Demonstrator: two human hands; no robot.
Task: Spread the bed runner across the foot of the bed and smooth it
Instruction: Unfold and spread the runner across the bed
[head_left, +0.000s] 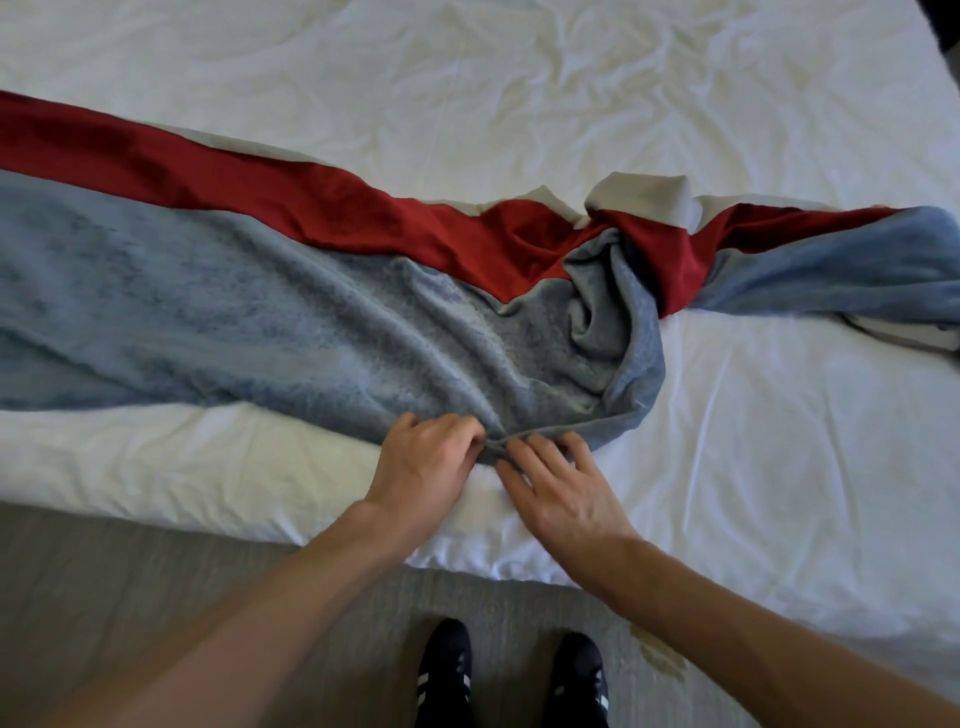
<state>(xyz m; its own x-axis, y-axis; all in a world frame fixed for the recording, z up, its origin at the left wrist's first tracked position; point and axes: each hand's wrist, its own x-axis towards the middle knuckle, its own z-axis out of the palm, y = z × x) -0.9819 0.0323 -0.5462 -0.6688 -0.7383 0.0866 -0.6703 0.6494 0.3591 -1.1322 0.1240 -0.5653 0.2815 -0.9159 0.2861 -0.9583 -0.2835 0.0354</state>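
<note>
The bed runner (260, 312), blue-grey plush with a red satin band along its far side, lies across the white bed (779, 441). Its left part lies fairly flat; near the middle right it is bunched and twisted into folds, with the pale grey underside turned up. My left hand (423, 470) pinches the runner's near edge with curled fingers. My right hand (558, 488) is right beside it, fingers bent over the same near edge, gripping the hem.
The bed's near edge runs diagonally from lower left to lower right. Grey carpet (130, 571) lies below it, with my two dark shoes (511, 675) standing close to the bed. The white sheet beyond the runner is wrinkled.
</note>
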